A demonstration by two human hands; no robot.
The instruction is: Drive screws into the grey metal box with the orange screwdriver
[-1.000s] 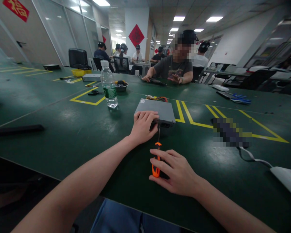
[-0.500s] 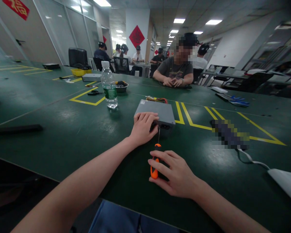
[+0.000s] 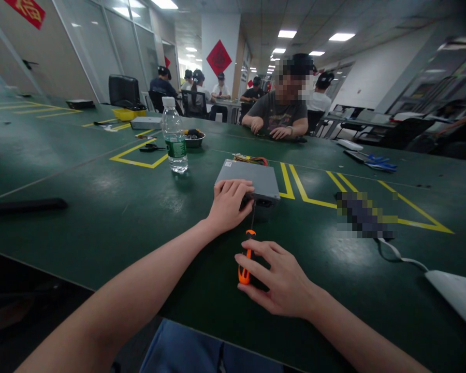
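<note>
A grey metal computer power supply (image 3: 258, 178) lies on the green table, its colored cables (image 3: 250, 159) at the far side. My left hand (image 3: 231, 202) grips its near left corner, fingers over the top and thumb at the front face. An orange and black screwdriver (image 3: 244, 272) points away from me, its thin shaft reaching the front face beside my left thumb. Whether the tip sits in a screw is too small to tell. The fingertips of my right hand (image 3: 281, 277) are closed around the screwdriver's handle.
A water bottle (image 3: 175, 137) stands left of the power supply, near a metal bowl (image 3: 194, 140). To the right are a blurred dark object (image 3: 363, 215) and a white cable (image 3: 404, 257). A dark bar (image 3: 25, 205) lies at left. A person (image 3: 281, 111) sits opposite.
The screwdriver's handle has turned in my right fingers and leans slightly further left. My left hand and the power supply have stayed put. The person opposite has moved their hands apart.
</note>
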